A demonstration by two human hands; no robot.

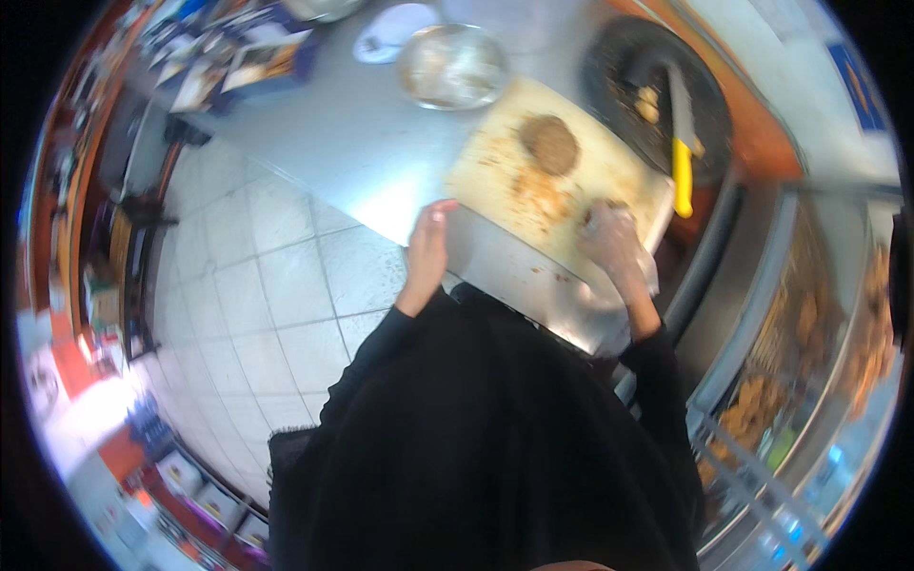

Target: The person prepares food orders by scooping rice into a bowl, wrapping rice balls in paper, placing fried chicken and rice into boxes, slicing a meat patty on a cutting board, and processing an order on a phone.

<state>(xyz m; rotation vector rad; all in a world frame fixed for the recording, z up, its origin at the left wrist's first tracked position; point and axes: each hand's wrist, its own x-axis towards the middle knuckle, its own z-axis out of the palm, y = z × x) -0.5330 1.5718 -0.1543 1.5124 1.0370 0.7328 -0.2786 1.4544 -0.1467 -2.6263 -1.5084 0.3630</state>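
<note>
My left hand (428,250) is at the near edge of the steel counter, its fingers extended and nothing seen in it. Over the right part of a pale cutting board (493,128), my right hand (610,239) is bent and blurred, with something dark at its fingers that may be food. A whitish, glossy covering, perhaps a plastic glove, shows on it. A round brown patty or food piece (550,145) lies on the board's upper part, with reddish-brown crumbs and stains (543,196) below it.
Beyond the board stands a round metal bowl (453,68). A knife with a yellow handle (683,178) rests on a dark round pan or tray (607,71) holding yellowish pieces. A food display case (757,285) is at right; open boxes (264,64) stand at upper left.
</note>
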